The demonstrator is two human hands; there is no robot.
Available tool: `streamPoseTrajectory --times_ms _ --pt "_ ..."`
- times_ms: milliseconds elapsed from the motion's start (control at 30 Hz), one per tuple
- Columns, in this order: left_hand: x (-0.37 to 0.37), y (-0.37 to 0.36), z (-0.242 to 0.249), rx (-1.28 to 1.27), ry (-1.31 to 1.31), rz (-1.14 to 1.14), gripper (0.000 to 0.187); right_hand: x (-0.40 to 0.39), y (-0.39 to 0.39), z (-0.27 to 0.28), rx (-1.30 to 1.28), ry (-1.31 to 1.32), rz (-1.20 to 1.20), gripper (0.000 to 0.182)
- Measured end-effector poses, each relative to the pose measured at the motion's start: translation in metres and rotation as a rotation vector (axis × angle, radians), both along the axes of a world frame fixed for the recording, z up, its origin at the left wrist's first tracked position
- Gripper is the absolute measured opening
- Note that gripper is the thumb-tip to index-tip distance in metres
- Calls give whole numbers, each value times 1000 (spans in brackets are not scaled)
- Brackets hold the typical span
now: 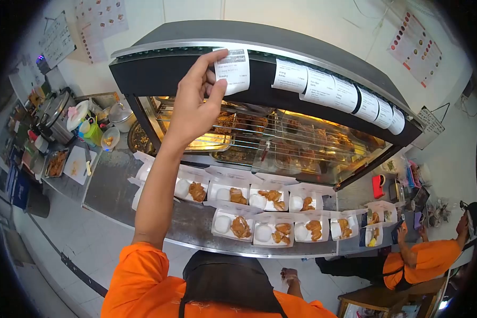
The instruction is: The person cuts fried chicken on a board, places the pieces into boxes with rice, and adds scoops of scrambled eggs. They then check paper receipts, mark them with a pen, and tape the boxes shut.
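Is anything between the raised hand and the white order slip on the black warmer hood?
Nothing visible. The left hand already pinches the white paper order slip by its lower left edge against the black curved hood; the neighbouring white slips sit apart to its right.

A steel counter (193,228) carries open white meal boxes (273,212) of rice and fried chicken in two rows at 5 o'clock. At 9 o'clock, a side worktop (63,183) bears a cutting board (78,164), tray (55,162), pots.

Receipt slips (231,69) — print unreadable
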State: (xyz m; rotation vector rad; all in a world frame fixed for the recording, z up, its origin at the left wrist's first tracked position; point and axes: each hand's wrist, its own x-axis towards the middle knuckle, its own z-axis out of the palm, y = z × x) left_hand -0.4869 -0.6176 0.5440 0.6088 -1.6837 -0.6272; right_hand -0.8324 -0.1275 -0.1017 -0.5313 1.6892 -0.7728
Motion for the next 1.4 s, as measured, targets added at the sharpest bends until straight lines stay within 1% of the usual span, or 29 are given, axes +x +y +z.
streamPoseTrajectory --times_ms 67,100,167,200,233,267,333,367,400,467,500,533,567,633,700,733,767,833,867,933,967,1000,1067,1100,1200,1300,1333,1367,1400 --pt "0 -7 0 23 -6 -12 41 14 -17 47 97 148 -143 7" --pt "0 -8 3 23 -4 3 42 18 -17 57 93 147 -144 7" --pt "1 -4 12 22 -1 19 43 22 -15 67 -149 177 -49 9" --pt "3 3 21 82 34 -4 42 22 -14 61 -152 179 -47 9" --pt "4 8 29 141 68 -28 42 25 -14 56 8 147 -70 8" --pt "6 10 37 139 68 -26 42 27 -12 48 169 113 -91 7" --pt "10 8 47 135 -220 151 41 29 1 14 239 139 -21 5" --pt "10 -5 40 101 -187 140 40 29 10 -8 190 230 104 5" --pt "10 -3 41 100 -185 146 40 29 18 -34 87 372 264 6" --pt "7 4 46 25 -33 31 41 24 34 -94 -201 697 552 8" --pt "8 3 45 22 31 -2 41 20 40 -122 -341 824 624 10" --pt "8 1 48 10 30 -5 41 16 43 -146 -490 946 662 12" --pt "8 1 48 57 -8 10 42 16 45 -147 -643 1028 658 14" --pt "6 1 46 144 -25 -2 42 12 45 -148 -555 1033 716 13" --pt "9 0 42 159 -73 34 42 13 56 -141 -457 1025 780 12" --pt "11 -3 43 155 -117 68 42 11 51 -142 -464 1027 778 12" --pt "11 -5 41 151 -117 67 42 13 45 -127 -405 984 762 12" --pt "10 -11 38 100 -216 235 39 10 29 -89 -195 761 601 13" --pt "9 -12 36 103 -214 229 39 9 22 -65 -75 625 474 13" --pt "5 -13 33 -398 -360 497 37 8 10 -27 62 421 234 13" --pt "0 -2 36 -281 -401 533 36 10 2 -6 94 352 127 13" --pt "-5 5 39 -286 -400 527 36 12 -3 5 100 316 73 13" --pt "-11 14 40 -605 -609 903 37 15 -8 21 92 271 -13 13" --pt "-9 4 38 -718 -554 827 38 18 -7 28 88 255 -39 13" --pt "-14 3 34 -715 -637 843 36 26 -2 34 -33 255 -57 13" --pt "-15 7 31 -731 -576 834 36 38 17 21 -419 319 -6 13" --pt "-16 10 28 -727 -532 844 37 39 17 15 -190 330 -7 13" --pt "-17 14 26 -767 -456 794 34 41 17 7 -38 357 26 13" --pt "-22 16 20 -771 -453 788 34 44 24 -2 67 382 64 12"
